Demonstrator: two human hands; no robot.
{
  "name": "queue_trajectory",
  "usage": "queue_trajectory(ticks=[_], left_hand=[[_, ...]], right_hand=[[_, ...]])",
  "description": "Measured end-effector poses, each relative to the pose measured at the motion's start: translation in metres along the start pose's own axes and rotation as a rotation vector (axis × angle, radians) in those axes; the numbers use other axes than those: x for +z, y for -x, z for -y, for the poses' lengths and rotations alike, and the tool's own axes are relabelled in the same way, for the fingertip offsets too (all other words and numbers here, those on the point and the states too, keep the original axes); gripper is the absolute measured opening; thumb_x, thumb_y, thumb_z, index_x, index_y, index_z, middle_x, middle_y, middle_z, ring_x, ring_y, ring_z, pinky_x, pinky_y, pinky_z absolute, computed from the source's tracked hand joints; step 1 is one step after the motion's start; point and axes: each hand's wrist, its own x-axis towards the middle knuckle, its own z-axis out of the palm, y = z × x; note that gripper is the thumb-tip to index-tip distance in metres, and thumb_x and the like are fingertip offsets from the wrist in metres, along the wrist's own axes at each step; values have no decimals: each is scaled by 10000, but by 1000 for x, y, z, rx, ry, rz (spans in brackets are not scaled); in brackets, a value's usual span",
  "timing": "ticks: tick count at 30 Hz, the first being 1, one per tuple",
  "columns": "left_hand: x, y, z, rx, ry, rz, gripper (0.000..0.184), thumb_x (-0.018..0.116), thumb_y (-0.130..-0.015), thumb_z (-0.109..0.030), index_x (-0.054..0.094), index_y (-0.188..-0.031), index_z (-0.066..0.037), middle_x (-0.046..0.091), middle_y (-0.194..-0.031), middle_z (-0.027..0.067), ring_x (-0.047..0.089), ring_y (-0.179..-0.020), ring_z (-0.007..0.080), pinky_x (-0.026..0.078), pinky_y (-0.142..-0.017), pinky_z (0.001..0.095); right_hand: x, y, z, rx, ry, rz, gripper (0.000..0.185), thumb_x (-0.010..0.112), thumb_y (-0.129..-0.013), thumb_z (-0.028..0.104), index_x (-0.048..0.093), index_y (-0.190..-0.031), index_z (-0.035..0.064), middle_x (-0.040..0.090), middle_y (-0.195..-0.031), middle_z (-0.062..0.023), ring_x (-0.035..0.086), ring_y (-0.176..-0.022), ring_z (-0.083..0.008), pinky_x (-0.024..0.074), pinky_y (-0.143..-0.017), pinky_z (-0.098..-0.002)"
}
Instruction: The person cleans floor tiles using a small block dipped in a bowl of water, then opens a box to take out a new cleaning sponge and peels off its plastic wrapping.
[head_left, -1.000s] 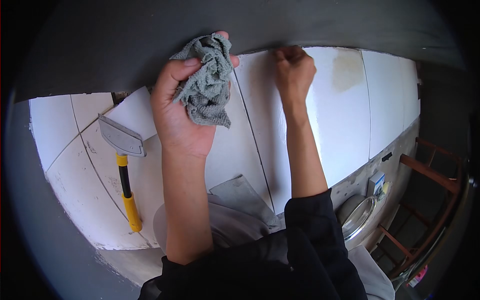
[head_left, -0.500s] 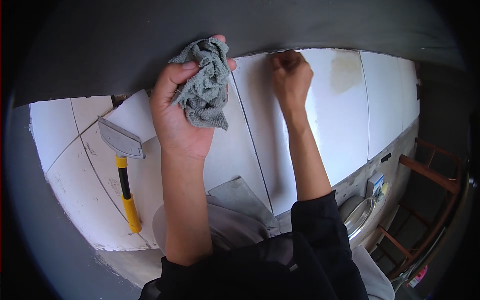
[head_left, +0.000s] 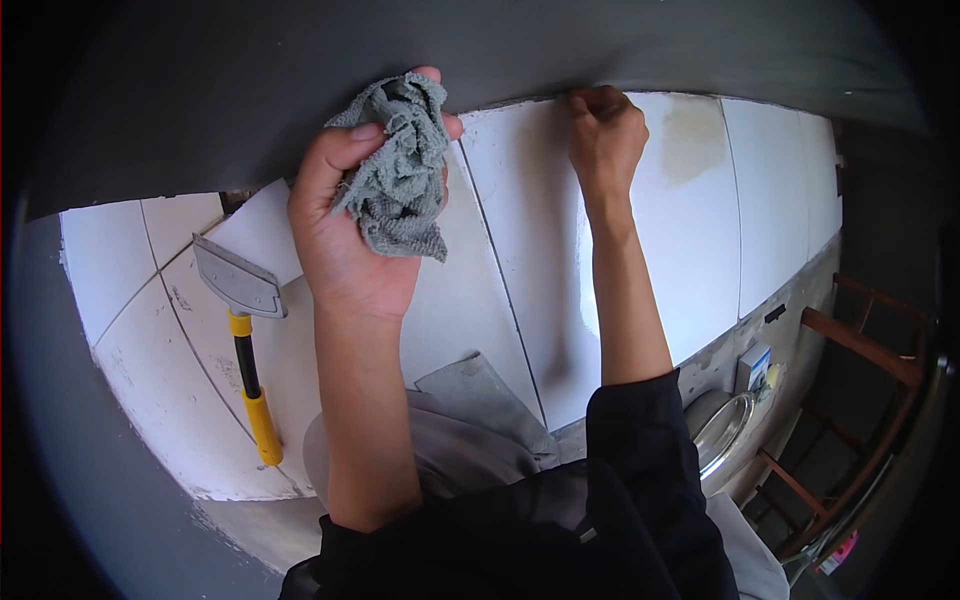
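A crumpled grey-green cloth [head_left: 400,165] rests in my left hand [head_left: 355,240], its thumb and fingers curled around it. My right hand [head_left: 608,145] is closed at the seam where the white tiles [head_left: 670,250] meet the dark wall [head_left: 500,50]. Whatever its fingers pinch, if anything, is too hidden to make out. Left of my left forearm lies a scraper [head_left: 240,280] with a wide grey head and a yellow and black handle. A loose white tile piece [head_left: 262,232] sits by the scraper's head.
A grey flat piece [head_left: 485,395] lies near my knees. To the right are a shiny metal bowl [head_left: 725,435], a small blue and white box [head_left: 753,368] and a reddish-brown frame [head_left: 860,345]. A brownish stain [head_left: 693,135] marks a tile beyond my right hand.
My right hand has shifted slightly right along the wall's edge, still closed. My left hand, with the cloth, has drifted a little to the left.
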Motion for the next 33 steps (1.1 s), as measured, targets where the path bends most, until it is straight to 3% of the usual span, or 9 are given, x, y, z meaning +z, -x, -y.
queue_trajectory(ticks=[1,11,15,19,21,25,29,31,33], left_hand=[[-3,0,0,-17,52,41,402,522,-820,-216,612,-1112,46,644,-1142,165,660,-887,228,490,-623,277],[-3,0,0,2,39,27,396,525,-821,-210,610,-1109,48,642,-1153,168,664,-884,233,498,-633,285],[-5,-2,0,-18,61,60,386,525,-822,-206,616,-1097,49,644,-1144,167,662,-887,242,501,-654,287],[8,1,1,18,-87,-71,579,504,-840,-303,487,-1293,57,612,-941,126,472,-649,157,387,-506,249],[7,2,1,13,-96,-63,576,502,-840,-306,492,-1290,54,611,-944,122,471,-649,155,381,-506,245],[9,2,1,11,-100,-81,572,500,-840,-314,504,-1285,46,610,-952,118,469,-650,150,372,-506,240],[-4,0,0,-19,56,46,397,521,-824,-215,614,-1100,54,647,-1129,166,655,-882,231,485,-633,280],[-3,0,-1,-18,47,36,396,519,-824,-216,615,-1099,52,646,-1137,167,656,-883,227,487,-626,282],[5,1,0,7,-72,-36,505,502,-836,-280,536,-1225,40,620,-1010,134,539,-732,173,412,-547,247]], right_hand=[[1,3,-1,-22,21,-3,153,641,-766,91,692,-851,-25,679,-850,-207,663,-799,-348,505,-778,-391],[-3,-8,-7,-17,88,-75,165,668,-766,112,687,-847,-30,688,-789,-204,675,-765,-342,510,-762,-385],[10,4,-4,-94,86,19,165,675,-761,128,696,-830,-20,684,-786,-213,675,-788,-356,510,-784,-390],[-6,-9,-8,-37,58,-55,146,658,-779,106,706,-848,-14,690,-761,-193,676,-730,-320,516,-747,-388],[-11,-6,-8,-34,116,-58,130,650,-784,90,709,-840,-10,681,-768,-181,661,-732,-317,510,-732,-393],[-13,1,-20,-308,207,3,87,671,-779,73,713,-827,14,654,-821,-147,610,-831,-301,489,-766,-379],[-18,4,-23,-391,252,-24,61,687,-772,49,716,-823,34,614,-862,-113,558,-884,-282,472,-790,-372],[-20,9,-23,-436,287,-11,70,687,-771,41,715,-835,38,600,-865,-105,549,-881,-278,472,-789,-374],[-25,17,-29,-495,321,10,82,683,-773,35,713,-849,38,587,-863,-103,549,-866,-279,475,-779,-378]])
